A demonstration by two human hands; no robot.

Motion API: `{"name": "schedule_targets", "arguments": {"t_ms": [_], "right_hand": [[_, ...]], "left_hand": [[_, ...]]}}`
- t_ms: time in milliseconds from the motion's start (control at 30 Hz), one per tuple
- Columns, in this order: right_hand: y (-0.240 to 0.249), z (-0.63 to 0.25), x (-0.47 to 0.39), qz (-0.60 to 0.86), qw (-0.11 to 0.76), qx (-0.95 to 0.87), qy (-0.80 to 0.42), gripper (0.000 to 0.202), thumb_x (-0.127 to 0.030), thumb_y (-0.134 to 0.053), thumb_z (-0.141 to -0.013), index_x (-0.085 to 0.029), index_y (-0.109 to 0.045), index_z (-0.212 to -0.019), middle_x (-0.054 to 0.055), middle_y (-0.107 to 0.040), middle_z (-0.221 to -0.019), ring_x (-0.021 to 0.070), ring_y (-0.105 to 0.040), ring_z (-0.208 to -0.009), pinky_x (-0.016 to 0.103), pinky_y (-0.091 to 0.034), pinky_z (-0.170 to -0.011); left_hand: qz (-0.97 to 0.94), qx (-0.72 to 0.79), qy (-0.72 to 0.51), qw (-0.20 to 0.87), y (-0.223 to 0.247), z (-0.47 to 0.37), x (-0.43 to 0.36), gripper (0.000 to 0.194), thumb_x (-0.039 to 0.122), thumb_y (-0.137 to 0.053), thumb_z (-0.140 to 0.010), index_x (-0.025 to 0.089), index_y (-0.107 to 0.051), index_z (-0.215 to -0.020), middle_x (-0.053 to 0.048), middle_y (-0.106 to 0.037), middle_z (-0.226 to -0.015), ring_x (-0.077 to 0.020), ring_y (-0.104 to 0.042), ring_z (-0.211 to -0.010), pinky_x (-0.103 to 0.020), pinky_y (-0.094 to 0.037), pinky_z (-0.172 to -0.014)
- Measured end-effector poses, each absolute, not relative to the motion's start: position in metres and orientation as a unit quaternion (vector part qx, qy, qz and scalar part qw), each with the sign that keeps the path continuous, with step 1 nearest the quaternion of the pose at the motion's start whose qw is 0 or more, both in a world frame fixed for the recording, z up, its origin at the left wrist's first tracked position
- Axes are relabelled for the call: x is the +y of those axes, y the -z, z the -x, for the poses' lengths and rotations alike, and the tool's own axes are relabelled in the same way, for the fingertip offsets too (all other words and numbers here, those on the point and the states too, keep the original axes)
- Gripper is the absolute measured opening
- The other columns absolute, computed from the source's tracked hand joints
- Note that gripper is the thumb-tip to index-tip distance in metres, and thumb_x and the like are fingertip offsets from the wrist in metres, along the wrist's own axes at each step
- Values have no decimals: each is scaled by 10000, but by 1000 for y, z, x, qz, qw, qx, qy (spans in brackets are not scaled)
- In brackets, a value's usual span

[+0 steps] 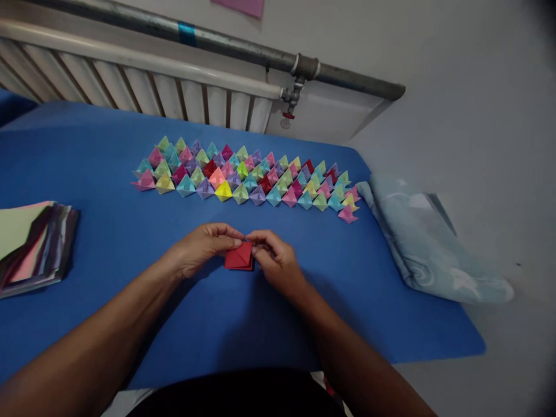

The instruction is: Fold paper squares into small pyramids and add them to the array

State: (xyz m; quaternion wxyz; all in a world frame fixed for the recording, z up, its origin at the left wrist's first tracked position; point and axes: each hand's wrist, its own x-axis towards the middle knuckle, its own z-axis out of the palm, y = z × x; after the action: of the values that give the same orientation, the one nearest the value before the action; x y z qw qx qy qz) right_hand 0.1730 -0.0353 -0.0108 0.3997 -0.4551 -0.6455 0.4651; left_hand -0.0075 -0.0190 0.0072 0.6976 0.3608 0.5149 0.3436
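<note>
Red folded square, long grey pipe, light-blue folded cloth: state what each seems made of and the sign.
The red folded square looks like matte paper: thin layers, crisp creases. The long grey pipe seems metal, perhaps steel, with a dull sheen. The light-blue folded cloth looks like soft, matte fabric, possibly fleece, from its rounded edges.

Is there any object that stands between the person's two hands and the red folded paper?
No, nothing visible stands in between. The left hand holds the red folded paper directly at its upper edge, and the right hand is at its right side, though its exact contact is hard to tell.
</note>
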Motion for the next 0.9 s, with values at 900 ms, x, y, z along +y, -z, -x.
{"name": "schedule_targets", "arguments": {"t_ms": [900], "right_hand": [[4,-182,-23,499,435,-481,-575,292,-447,-668,-736,-199,-550,-636,-58,-488,-510,79,-404,-464,225,-301,-497]], "left_hand": [[-473,505,-402,600,-18,9,-24,190,347,-796,-659,183,-716,-711,-14,-651,-668,-142,-564,-641,-237,-443,-619]]}}
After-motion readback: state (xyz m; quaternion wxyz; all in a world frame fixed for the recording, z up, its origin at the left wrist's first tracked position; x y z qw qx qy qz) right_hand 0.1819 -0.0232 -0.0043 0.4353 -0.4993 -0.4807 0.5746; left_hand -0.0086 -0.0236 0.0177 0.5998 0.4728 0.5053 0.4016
